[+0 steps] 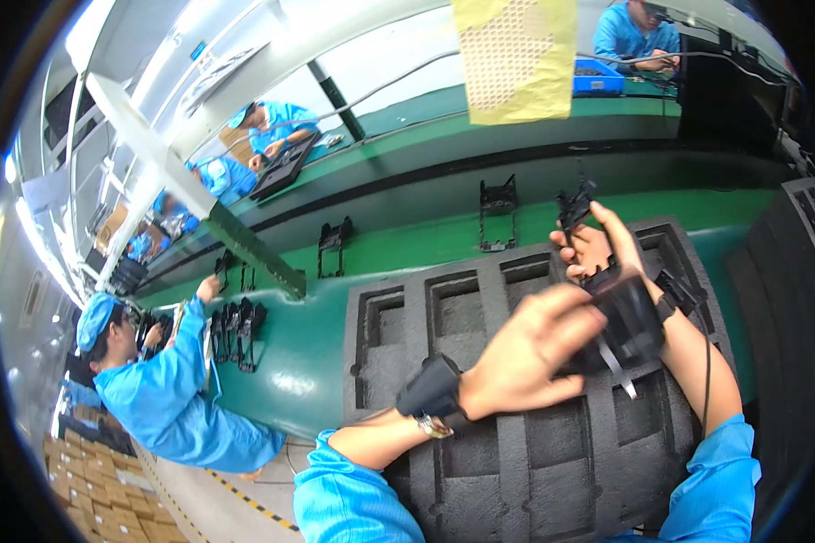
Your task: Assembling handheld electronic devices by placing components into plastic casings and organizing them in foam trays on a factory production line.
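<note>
My right hand [598, 246] is raised over the far right of a grey foam tray [362, 362]. Its fingers are closed round a small black openwork plastic bracket [574, 206], which sticks up above the fingertips. Below it, my left hand [530, 353] reaches across from the left, palm down, its fingers smeared by motion. These fingers overlap a dark, glossy, blurred piece [632, 317] in front of my right wrist; whether they grip it cannot be made out. A pale strip [621, 373] hangs under that piece. Both wrists wear black devices.
Black brackets [498, 213] stand spaced along the green belt [407, 228] beyond the tray. More brackets [237, 333] cluster on the green table at left, near a co-worker in blue [167, 389]. Dark stacked foam [792, 344] rises at right. A yellow sheet [516, 63] hangs ahead.
</note>
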The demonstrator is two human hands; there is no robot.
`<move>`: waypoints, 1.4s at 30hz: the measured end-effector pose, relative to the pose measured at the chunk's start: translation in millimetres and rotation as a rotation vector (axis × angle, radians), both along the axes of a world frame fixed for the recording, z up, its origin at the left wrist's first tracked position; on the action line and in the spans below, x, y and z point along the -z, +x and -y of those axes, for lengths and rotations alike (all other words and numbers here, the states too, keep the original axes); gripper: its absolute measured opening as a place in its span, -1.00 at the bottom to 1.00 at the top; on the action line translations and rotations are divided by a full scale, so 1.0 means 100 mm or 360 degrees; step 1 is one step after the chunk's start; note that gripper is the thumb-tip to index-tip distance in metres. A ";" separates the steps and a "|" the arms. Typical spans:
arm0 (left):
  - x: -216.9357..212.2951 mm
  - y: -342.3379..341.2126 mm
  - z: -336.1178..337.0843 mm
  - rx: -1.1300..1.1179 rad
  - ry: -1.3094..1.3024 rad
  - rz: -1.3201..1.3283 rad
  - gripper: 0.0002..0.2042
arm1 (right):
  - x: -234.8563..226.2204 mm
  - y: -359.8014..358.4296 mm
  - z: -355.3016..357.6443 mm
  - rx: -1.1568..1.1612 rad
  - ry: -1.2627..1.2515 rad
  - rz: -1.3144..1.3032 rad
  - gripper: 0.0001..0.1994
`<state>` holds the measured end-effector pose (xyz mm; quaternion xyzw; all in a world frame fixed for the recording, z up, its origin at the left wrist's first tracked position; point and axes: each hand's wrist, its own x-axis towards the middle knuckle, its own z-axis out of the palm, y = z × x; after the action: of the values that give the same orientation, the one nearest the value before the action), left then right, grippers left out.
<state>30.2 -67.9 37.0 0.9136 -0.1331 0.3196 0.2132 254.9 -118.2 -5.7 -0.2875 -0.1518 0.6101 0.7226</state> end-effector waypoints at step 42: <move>0.04 -0.11 0.10 -0.0531 -0.0571 -0.0036 -0.01 | -0.24 -0.25 0.07 0.0068 -0.0131 0.0194 -0.47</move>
<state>19.0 -78.3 33.1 0.8739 0.0810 0.3587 0.3178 230.1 -125.6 18.3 -0.3567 -0.1639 0.5817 0.7124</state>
